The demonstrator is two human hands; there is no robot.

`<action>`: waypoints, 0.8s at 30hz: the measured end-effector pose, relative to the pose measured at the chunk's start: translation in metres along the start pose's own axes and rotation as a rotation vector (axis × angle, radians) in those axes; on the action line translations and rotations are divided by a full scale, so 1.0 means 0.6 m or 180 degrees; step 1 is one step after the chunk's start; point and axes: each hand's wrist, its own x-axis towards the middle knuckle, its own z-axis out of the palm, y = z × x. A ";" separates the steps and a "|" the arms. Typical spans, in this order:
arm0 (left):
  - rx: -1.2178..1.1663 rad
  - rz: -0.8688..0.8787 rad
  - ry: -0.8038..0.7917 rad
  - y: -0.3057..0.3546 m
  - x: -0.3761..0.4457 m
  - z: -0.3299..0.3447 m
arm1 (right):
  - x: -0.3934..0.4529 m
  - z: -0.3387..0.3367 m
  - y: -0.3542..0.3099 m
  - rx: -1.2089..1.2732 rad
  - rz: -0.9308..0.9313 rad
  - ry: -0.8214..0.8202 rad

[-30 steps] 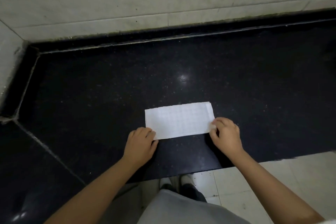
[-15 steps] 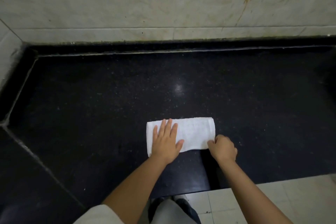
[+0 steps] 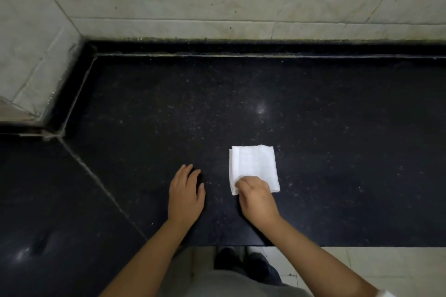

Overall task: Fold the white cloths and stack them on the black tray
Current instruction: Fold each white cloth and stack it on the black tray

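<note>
The folded white cloth [image 3: 253, 166] lies flat on the black counter [image 3: 337, 152]. The right hand [image 3: 257, 196] pinches its near corner at 6 o'clock with curled fingers. At the cloth's 8 o'clock, the left hand [image 3: 185, 194] rests on the counter, fingers relaxed, holding nothing.

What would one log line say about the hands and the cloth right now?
cloth: white cloth folded, lying on black counter | right hand: grips its near-left corner | left hand: open, off cloth | tray: not in view
</note>
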 end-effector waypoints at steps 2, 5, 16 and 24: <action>0.0035 0.0217 0.0096 0.002 -0.003 0.002 | 0.001 -0.007 0.004 -0.0008 -0.0165 -0.0111; 0.0021 0.0685 0.0207 0.019 0.003 0.006 | -0.012 -0.031 0.019 -0.0246 -0.0373 0.0029; 0.0998 0.1733 -0.0376 0.104 0.023 0.044 | -0.010 -0.088 0.091 -0.1465 -0.0277 -0.0550; 0.0611 0.2276 0.0303 0.214 0.021 0.061 | -0.067 -0.206 0.157 -0.1412 -0.0133 0.0315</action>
